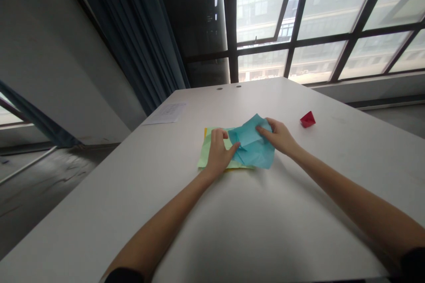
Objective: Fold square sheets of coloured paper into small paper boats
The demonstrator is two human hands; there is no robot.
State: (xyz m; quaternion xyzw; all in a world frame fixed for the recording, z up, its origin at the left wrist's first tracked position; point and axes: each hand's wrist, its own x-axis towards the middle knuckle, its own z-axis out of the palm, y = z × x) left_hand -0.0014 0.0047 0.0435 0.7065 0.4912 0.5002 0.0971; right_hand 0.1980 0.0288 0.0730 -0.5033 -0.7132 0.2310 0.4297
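A creased sheet of light blue paper (254, 141) is tilted up off the table. My right hand (277, 135) pinches its right side between thumb and fingers. My left hand (219, 152) is at the paper's left edge, its thumb touching the blue sheet and its fingers bent, with a gap between thumb and fingers. Under the left hand and partly behind the blue sheet lies pale green paper (205, 154). Yellow-orange paper (205, 132) peeks out beneath the green.
A small red folded paper piece (307, 119) stands on the white table (239, 221) to the right. Printed white sheets (166, 113) lie near the far left edge. Two round holes are at the back. Behind the table are a dark blue curtain (133, 26) and windows.
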